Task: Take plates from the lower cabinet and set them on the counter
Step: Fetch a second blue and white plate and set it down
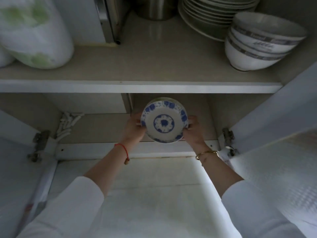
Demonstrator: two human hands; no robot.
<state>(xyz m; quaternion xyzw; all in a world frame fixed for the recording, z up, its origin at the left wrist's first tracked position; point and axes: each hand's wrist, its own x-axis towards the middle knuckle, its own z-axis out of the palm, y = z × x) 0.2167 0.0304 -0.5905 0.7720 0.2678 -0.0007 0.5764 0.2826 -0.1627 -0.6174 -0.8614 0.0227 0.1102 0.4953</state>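
Note:
A small stack of white plates with blue flower patterns (164,121) is held between both hands in the mouth of the lower cabinet, just under the counter edge (137,86). My left hand (133,128) grips the stack's left rim. My right hand (193,132) grips its right rim. The top plate faces the camera, tilted toward me. The plates beneath it show only as rims at the top.
On the counter stand a pile of white plates (214,16), stacked bowls with grey bands (257,47), a steel pot (156,7) and a white-green bag (32,31). Cabinet doors stand open at left (20,160) and right (277,134). A white corrugated hose (66,124) lies inside.

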